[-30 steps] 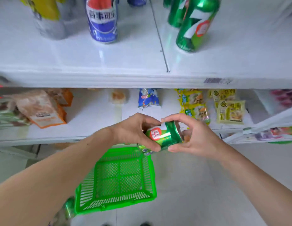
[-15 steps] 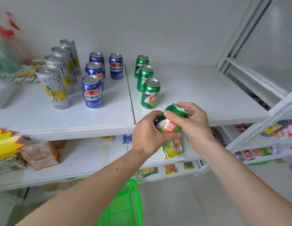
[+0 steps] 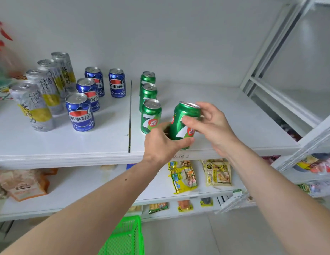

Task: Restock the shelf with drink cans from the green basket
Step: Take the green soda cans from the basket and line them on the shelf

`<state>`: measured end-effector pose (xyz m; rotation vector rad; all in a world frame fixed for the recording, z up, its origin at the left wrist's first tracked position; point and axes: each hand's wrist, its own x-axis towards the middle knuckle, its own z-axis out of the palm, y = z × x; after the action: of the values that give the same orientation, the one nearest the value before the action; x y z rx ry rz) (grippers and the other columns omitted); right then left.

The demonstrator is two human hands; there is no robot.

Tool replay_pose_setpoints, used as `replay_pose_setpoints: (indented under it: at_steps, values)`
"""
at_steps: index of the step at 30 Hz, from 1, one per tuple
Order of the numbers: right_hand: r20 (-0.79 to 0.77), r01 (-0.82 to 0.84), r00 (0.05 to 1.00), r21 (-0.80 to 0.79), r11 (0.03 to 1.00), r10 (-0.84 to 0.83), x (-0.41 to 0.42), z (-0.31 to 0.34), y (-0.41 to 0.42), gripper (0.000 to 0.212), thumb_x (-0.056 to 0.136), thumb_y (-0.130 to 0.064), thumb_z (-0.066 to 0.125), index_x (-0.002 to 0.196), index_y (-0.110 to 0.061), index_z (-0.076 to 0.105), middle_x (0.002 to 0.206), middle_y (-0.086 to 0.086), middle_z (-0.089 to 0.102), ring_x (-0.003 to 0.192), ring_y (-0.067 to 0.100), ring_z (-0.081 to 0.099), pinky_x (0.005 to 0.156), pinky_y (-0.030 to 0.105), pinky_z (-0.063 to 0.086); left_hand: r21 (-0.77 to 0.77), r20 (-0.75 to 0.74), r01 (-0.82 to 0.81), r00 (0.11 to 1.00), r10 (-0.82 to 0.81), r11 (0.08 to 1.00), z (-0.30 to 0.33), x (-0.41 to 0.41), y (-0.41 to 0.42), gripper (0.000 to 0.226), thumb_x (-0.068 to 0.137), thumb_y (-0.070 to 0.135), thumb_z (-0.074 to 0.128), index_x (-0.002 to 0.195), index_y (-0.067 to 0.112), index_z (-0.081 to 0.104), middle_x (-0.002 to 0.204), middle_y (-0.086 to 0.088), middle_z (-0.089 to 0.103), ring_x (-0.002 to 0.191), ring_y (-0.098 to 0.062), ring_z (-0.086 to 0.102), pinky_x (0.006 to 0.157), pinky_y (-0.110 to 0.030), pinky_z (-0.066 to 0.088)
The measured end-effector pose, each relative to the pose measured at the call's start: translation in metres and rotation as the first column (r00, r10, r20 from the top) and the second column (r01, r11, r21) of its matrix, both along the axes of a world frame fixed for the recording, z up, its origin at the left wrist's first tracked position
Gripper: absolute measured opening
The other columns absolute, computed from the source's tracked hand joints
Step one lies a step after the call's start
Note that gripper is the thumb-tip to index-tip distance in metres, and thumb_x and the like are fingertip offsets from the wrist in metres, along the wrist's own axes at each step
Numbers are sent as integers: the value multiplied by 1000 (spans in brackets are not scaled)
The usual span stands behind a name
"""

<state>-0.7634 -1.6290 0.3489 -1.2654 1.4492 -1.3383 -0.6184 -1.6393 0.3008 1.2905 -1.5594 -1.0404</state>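
Both hands hold a green 7-Up can [image 3: 182, 124] upright at the front edge of the white top shelf [image 3: 234, 126]. My left hand [image 3: 162, 142] wraps its lower part, and my right hand [image 3: 210, 124] grips its upper side and rim. It stands just right of a row of three green cans [image 3: 151, 116]. Whether its base touches the shelf I cannot tell. A corner of the green basket [image 3: 125, 238] shows at the bottom edge, its inside out of view.
Several blue Pepsi cans [image 3: 81, 113] and tall silver cans [image 3: 31, 105] stand on the left half of the top shelf. Snack packets [image 3: 182, 177] lie on the lower shelves. A white frame [image 3: 282, 92] borders the shelf at the right.
Both hands lifted the green can from over the basket up to the top shelf and turned it from lying sideways to upright. The view tilted up.
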Motion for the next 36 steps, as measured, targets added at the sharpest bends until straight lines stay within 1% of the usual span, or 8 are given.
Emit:
replay_pose_setpoints:
  at_steps: [3, 5, 9, 13, 16, 22, 27, 36]
  values:
    - [-22, 42, 999, 36, 998, -41, -5, -9, -14, 34, 74, -17, 84, 103, -16, 67, 97, 1, 75, 81, 13, 72, 71, 31, 58, -70, 111, -83, 990, 90, 994, -6, -13, -17, 57, 54, 59, 80, 96, 25, 63, 78, 7, 67, 77, -16, 65, 71, -39, 55]
    - [-35, 69, 997, 48, 996, -68, -11, -10, -24, 28, 76, -20, 83, 98, -18, 66, 92, 0, 75, 79, 11, 73, 71, 29, 58, -96, 166, -96, 980, 111, 991, -11, -20, -26, 59, 54, 58, 80, 100, 25, 62, 80, 7, 67, 77, -16, 63, 71, -37, 55]
    - [-67, 4, 998, 109, 994, 3, -25, -13, -43, 39, 78, -16, 81, 114, -13, 64, 100, 7, 75, 88, 17, 74, 83, 44, 60, -82, 127, -108, 985, 118, 991, -25, -34, -35, 64, 57, 51, 85, 108, 22, 61, 90, 7, 68, 83, -15, 63, 75, -33, 53]
    - [-95, -43, 994, 120, 992, 54, -36, -17, -61, 44, 78, -12, 81, 117, -15, 61, 102, 7, 73, 76, 7, 72, 76, 39, 60, -78, 89, -93, 991, 99, 993, -41, -46, -44, 57, 62, 39, 86, 110, 20, 62, 96, 5, 68, 88, -13, 63, 79, -26, 52]
    - [-128, -56, 989, 101, 993, 68, -40, -25, -74, 39, 74, -14, 84, 102, -25, 59, 96, 3, 72, 72, 13, 72, 72, 40, 60, -87, 108, -157, 980, 166, 984, -53, -52, -47, 57, 63, 39, 83, 115, 25, 62, 103, 3, 67, 96, -15, 61, 86, -35, 52]
    - [-182, -121, 975, 56, 991, 130, -39, -41, -93, 50, 58, -28, 88, 97, -35, 58, 105, 8, 69, 72, 22, 68, 58, 27, 53, -48, 94, -277, 955, 280, 960, -62, -57, -40, 48, 75, 25, 76, 120, 20, 62, 107, 1, 68, 101, -19, 61, 88, -31, 48]
    - [-167, -142, 975, 22, 990, 144, -44, -49, -104, 49, 59, -24, 88, 97, -35, 58, 107, 9, 67, 72, 25, 67, 58, 27, 52, -26, 119, -269, 955, 270, 963, -59, -59, -42, 47, 78, 23, 75, 122, 21, 61, 107, -2, 67, 101, -19, 59, 84, -25, 45]
    - [-174, -183, 968, 13, 983, 183, -43, -57, -115, 53, 56, -26, 88, 99, -35, 58, 107, 5, 67, 80, 27, 69, 60, 30, 54, -27, 112, -283, 952, 285, 959, -64, -62, -55, 46, 74, 25, 77, 117, 19, 62, 106, 0, 69, 100, -19, 61, 88, -33, 51]
